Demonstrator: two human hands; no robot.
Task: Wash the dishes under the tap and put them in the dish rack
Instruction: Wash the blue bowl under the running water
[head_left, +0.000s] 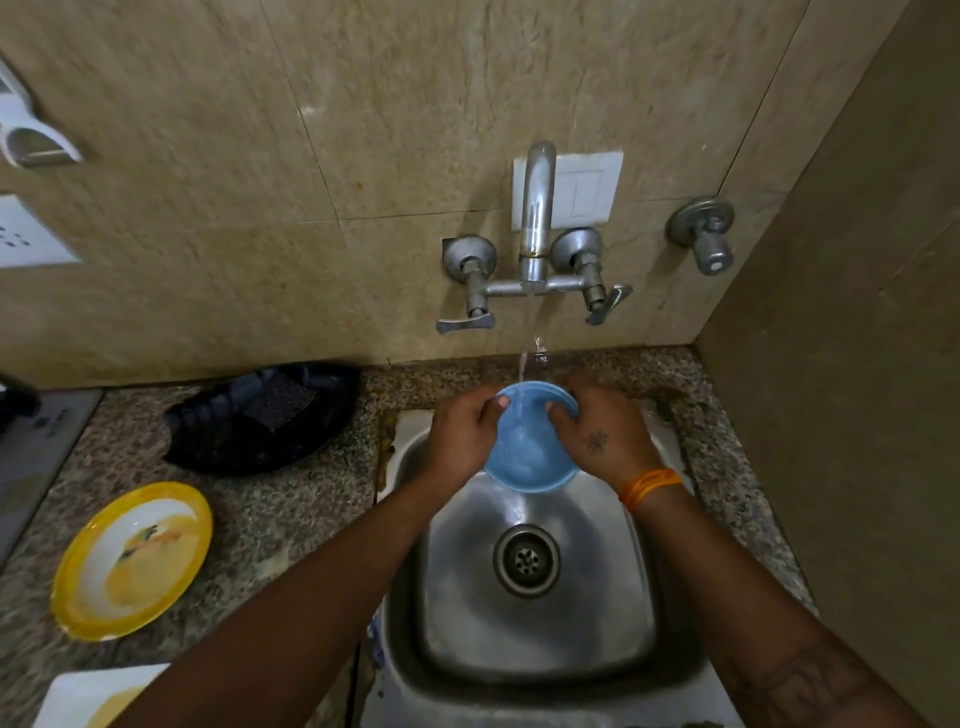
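A small blue bowl (530, 447) is held over the steel sink (535, 639), tilted toward me. Water runs from the wall tap (536, 218) into it. My left hand (462, 436) grips the bowl's left rim, thumb on the inside edge. My right hand (602, 436) grips its right rim with curled fingers. A yellow-rimmed plate (132, 558) with food smears lies on the counter to the left. A white dish (91, 696) shows at the bottom left corner. No dish rack is in view.
A black tray (260, 415) holding a dark scrub pad sits on the granite counter (291, 514) left of the sink. Two tap levers (465, 325) flank the spout. A separate valve (706, 239) sticks out of the wall at right. A side wall closes the right.
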